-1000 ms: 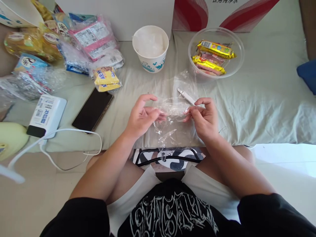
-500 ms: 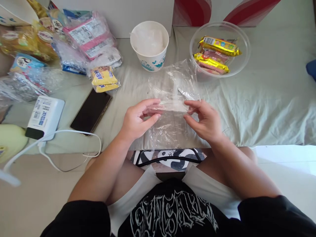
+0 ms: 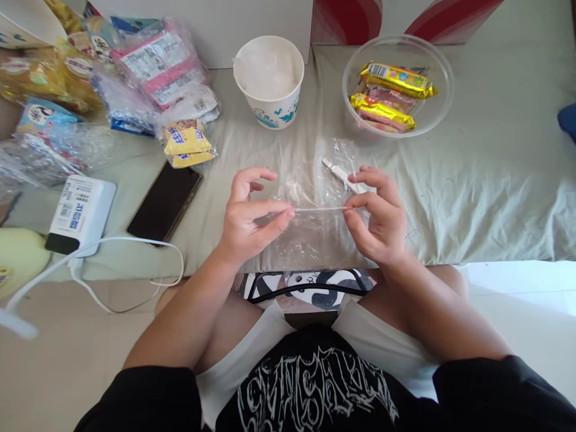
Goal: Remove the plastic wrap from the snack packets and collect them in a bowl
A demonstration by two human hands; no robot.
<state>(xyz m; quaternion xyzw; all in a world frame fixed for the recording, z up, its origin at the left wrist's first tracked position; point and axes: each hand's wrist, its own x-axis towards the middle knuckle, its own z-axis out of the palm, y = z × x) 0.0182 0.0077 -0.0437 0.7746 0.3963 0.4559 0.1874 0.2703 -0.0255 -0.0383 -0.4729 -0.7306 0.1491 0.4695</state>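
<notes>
A clear plastic bag point(image 3: 306, 237) lies spread in front of me, its upper edge drawn into a thin straight line between my hands. My left hand point(image 3: 256, 216) pinches one end of that edge between thumb and forefinger, the other fingers raised. At the opposite end, my right hand point(image 3: 375, 213) pinches the same edge with thumb and forefinger. Just beyond the right fingers is a small white cutter-like tool point(image 3: 335, 169) with a pale tip, partly covered by the hand. Whether the bag is folded over is hard to make out.
Behind the bag stand a paper bucket point(image 3: 276, 114) with clear plastic in it and a clear round tub point(image 3: 443, 90) holding yellow-wrapped snacks. To the left are a phone point(image 3: 164, 204), a white power bank point(image 3: 85, 210) with a cable, yellow snack packets point(image 3: 186, 141) and heaped packages.
The bag's raised far part has come down, and its edge is now a taut thin line. My hands moved slightly, with their upper fingers lifted apart; the white tool shows more clearly.
</notes>
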